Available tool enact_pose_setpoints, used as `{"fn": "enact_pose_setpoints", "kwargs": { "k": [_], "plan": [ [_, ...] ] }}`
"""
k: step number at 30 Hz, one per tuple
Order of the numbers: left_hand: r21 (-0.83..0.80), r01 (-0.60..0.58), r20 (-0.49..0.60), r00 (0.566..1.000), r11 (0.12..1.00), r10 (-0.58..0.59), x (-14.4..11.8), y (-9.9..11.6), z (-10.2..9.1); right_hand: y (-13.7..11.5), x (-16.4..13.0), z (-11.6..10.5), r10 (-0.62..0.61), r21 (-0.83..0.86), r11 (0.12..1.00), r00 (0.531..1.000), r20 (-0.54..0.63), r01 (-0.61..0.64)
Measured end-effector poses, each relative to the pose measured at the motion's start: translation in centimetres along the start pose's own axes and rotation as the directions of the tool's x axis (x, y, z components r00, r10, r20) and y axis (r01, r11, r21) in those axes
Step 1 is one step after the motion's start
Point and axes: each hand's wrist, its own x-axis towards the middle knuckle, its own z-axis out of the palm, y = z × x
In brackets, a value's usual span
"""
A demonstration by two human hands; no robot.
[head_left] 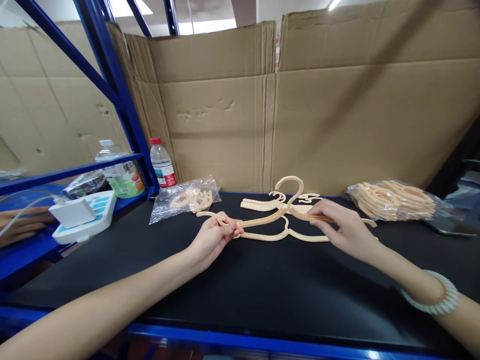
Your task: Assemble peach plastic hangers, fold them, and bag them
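cardboard panels (217, 115) are towering, a black tabletop (258, 295) is stretching out, and the left hand (215, 235) and right hand (343, 227) are holding one beige hanger (275, 216)!
a blue metal frame (129, 120) is standing at the left, and between the hands the beige hanger is hovering, hook upward, over the tabletop; the left hand is pinching one arm near its tip, thumb and fingers closed, while the right hand is keeping thumb and fingers closed on the other arm; a clear bag of hangers (393, 200) is lying far right, a bag of beige pieces (193, 199) is resting back left, a second hanger (268, 236) is lying flat below, a red-capped bottle (163, 167) is standing beside the frame, and a beaded bracelet (451, 300) is circling the right wrist.
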Motion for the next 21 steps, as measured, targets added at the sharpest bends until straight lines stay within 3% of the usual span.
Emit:
{"fn": "enact_pose_setpoints", "kwargs": {
  "k": [12,14,16,17,18,19,20,21],
  "plan": [
    [-0.035,0.039,-0.043,0.998,0.999,-0.041,0.4,0.4,0.3,0.7,-0.1,0.1,0.184,-0.019,0.983,0.983,0.004,-0.184],
    [0.066,0.091,0.027,0.995,0.994,-0.093,0.0,0.3,0.4,0.9,-0.1,0.0,0.224,0.02,0.974,0.974,0.004,-0.224],
    [0.302,0.031,0.179,0.98,0.953,-0.089,-1.0,0.0,0.6,1.2,0.0,-0.2,0.263,0.046,0.964,0.965,0.01,-0.263],
    [0.446,-0.094,0.293,0.955,0.89,-0.045,-1.6,-0.2,0.7,1.2,0.0,-0.3,0.277,0.055,0.959,0.961,0.02,-0.278],
    [0.568,-0.306,0.427,0.903,0.764,0.044,-2.2,-0.4,0.9,1.3,0.0,-0.4,0.288,0.064,0.955,0.957,0.038,-0.29],
    [0.623,-0.544,0.57,0.808,0.562,0.15,-2.8,-0.5,1.0,1.3,0.1,-0.5,0.298,0.074,0.95,0.952,0.064,-0.303],
    [0.588,-0.729,0.715,0.671,0.35,0.197,-3.3,-0.6,1.1,1.3,0.1,-0.7,0.309,0.082,0.945,0.946,0.098,-0.317],
    [0.523,-0.836,0.806,0.548,0.165,0.223,-3.6,-0.6,1.1,1.2,0.1,-0.8,0.321,0.088,0.938,0.937,0.138,-0.334]
  ]
}}
